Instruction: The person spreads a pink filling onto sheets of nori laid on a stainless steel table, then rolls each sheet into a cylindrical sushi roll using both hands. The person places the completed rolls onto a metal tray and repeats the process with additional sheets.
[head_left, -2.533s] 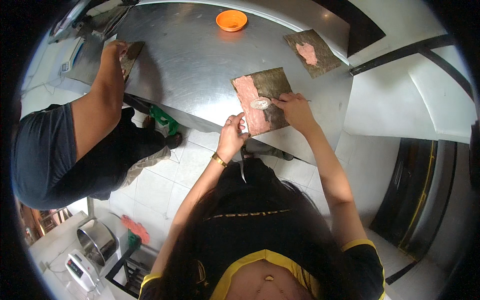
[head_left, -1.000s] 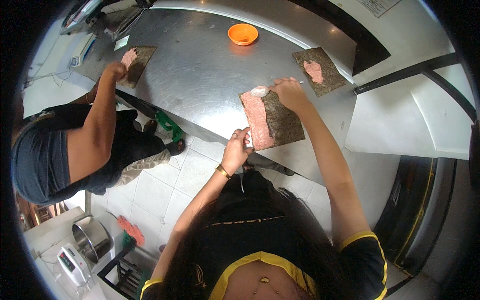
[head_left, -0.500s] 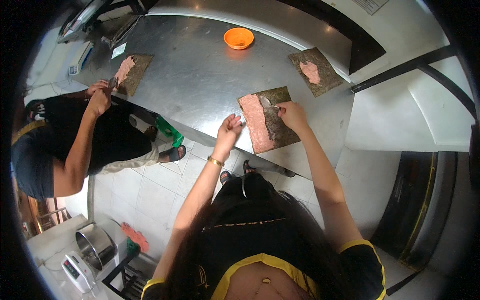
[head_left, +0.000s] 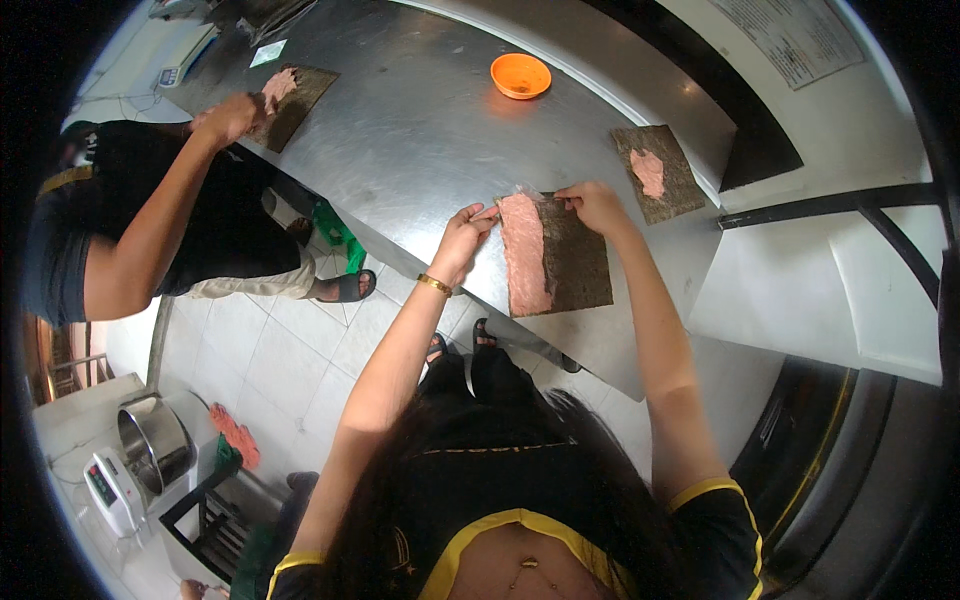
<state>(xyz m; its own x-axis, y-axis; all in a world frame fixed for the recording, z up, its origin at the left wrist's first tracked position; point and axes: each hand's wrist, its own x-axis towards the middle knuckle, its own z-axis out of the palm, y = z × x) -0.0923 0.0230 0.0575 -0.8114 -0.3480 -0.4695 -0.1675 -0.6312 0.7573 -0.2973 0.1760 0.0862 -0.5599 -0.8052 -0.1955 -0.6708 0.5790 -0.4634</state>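
Note:
A dark seaweed sheet lies on the steel table in front of me, a long strip of pink paste spread along its left side. In my right hand is a metal spoon, pinched by its handle at the sheet's far edge. The spoon's shiny bowl is at the far end of the paste and is partly blurred. My left hand is beside the sheet's far left corner, fingers stretched toward it with nothing visible in them. Whether the fingertips touch the sheet I cannot tell.
Another seaweed sheet with a paste patch lies to the right. An orange bowl stands farther back on the steel table. At left, a co-worker's hand works over a third sheet. A metal pot stands at lower left.
The spoon has moved to the far end of the paste strip. My left hand has come closer to the sheet's corner. The sheet is turned straighter, and the whole view has shifted.

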